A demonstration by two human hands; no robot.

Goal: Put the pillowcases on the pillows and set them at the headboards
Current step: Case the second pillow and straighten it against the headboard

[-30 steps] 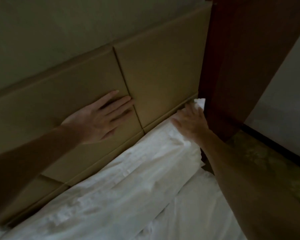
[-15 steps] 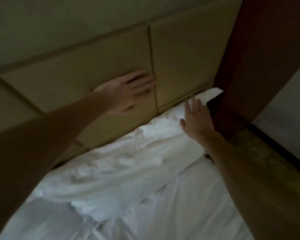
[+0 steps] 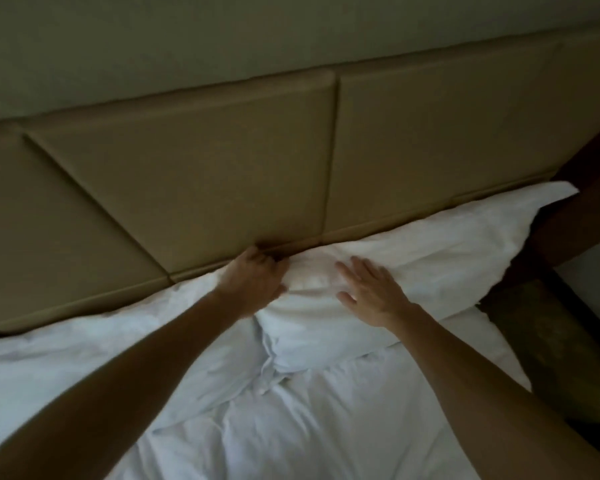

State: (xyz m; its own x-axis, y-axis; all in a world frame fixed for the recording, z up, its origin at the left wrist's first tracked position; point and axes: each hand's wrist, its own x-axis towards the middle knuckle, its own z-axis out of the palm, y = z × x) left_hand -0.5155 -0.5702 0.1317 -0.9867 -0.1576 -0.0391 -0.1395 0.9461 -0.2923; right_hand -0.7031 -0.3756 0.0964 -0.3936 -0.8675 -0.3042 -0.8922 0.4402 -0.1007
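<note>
One bed [image 3: 326, 431] fills the lower part of the view, its white sheet rumpled into soft folds. Along the bed's far edge stands the headboard [image 3: 222, 174], padded in tan panels with deep seams, and a plain wall [image 3: 187, 46] rises above it. At the bed's right edge a dark wooden panel [image 3: 589, 209] stands beside the headboard's end, with a dim patterned floor [image 3: 548, 334] below it.

The left pillow [image 3: 94, 355], in a white case, lies along the foot of the headboard toward the bed's far left corner. The right pillow [image 3: 447, 258], also cased in white, lies toward the far right corner. Its long side touches the headboard and its outer tip reaches the wooden panel. The two pillows meet near the middle of the far edge.

The left hand [image 3: 253, 282] sits at the right pillow's inner top corner, right against the headboard's lower seam. Its fingers [image 3: 274, 264] are curled into the fabric and grip that corner. The right hand [image 3: 371, 292] lies flat on top of the same pillow, just beside the left hand, with its fingers [image 3: 352, 268] straight and spread, pressing down and grasping nothing.
</note>
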